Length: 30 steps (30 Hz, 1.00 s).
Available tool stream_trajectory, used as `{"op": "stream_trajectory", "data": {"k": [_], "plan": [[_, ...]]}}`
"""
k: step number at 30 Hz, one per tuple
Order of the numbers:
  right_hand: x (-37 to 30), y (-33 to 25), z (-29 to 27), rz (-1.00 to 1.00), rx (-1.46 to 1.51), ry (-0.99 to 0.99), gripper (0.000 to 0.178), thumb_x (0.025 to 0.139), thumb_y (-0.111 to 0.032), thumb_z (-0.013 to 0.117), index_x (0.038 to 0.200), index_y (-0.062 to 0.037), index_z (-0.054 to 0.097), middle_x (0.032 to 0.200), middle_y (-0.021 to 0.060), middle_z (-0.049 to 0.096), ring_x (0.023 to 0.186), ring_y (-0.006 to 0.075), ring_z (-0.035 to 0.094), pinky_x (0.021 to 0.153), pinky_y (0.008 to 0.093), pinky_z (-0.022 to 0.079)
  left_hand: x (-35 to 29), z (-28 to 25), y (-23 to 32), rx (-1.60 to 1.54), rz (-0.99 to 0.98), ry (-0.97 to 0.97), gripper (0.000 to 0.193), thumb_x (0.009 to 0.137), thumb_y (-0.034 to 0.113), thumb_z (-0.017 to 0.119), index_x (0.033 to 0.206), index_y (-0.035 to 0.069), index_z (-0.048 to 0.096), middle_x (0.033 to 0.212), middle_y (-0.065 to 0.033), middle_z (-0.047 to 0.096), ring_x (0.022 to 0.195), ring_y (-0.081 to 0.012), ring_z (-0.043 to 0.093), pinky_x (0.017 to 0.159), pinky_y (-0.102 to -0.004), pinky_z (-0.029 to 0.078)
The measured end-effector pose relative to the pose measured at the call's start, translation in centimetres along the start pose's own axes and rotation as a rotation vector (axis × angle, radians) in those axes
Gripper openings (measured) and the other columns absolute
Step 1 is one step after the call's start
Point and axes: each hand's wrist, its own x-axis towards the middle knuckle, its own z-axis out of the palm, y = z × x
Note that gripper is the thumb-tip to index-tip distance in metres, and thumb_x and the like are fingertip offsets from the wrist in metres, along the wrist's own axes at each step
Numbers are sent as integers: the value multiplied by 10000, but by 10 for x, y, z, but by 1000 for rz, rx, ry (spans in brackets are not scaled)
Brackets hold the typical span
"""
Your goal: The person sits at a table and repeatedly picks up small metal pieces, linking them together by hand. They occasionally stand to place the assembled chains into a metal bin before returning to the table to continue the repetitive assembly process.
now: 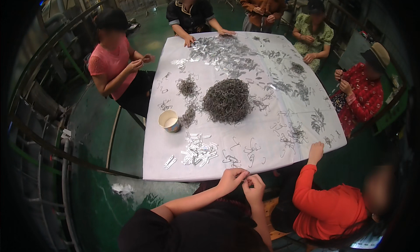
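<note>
My left hand [232, 182] and my right hand [254, 189] meet just off the table's near edge, fingertips pinched close together. Whatever small piece is between them is too small to make out. Just beyond them lie loose bent wire hooks [251, 151] and a small cluster of hooks [231, 161]. To the left of these spreads a heap of flat, shiny metal strips [199, 150], with a few strips [169, 162] apart from it. A large mound of tangled grey wire hooks [226, 101] rises mid-table.
The table [175, 173] has a white cover. A paper cup [169, 119] stands at its left, near smaller hook piles [188, 87]. Metal pieces [227, 55] are strewn across the far side. Several people surround the table; one in an orange-red top [328, 204] sits close on my right.
</note>
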Motion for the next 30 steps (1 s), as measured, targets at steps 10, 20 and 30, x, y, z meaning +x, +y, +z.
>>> {"op": "stream_trajectory", "data": {"k": [10,20,30], "plan": [[-4,0,8,86,197,-125,145,678,-61,660,757,-7,550,638,65,522,488,138,489,468,236,402,-7,-15,4,157,278,33,112,793,51,521,792,-13,613,759,-122,613,715,-215,588,665,-294,456],[10,53,-10,250,17,-58,269,694,-108,658,928,-19,556,711,54,528,492,121,481,483,240,407,-14,-34,21,192,314,39,116,791,43,515,752,-10,610,737,-103,615,698,-199,584,647,-278,450],[103,88,16,163,-541,-207,432,699,-211,632,1096,-84,519,980,137,491,954,307,468,793,393,415,-24,-37,11,240,420,52,39,734,-1,558,733,-4,596,706,-98,600,654,-224,573,611,-291,446]]}}
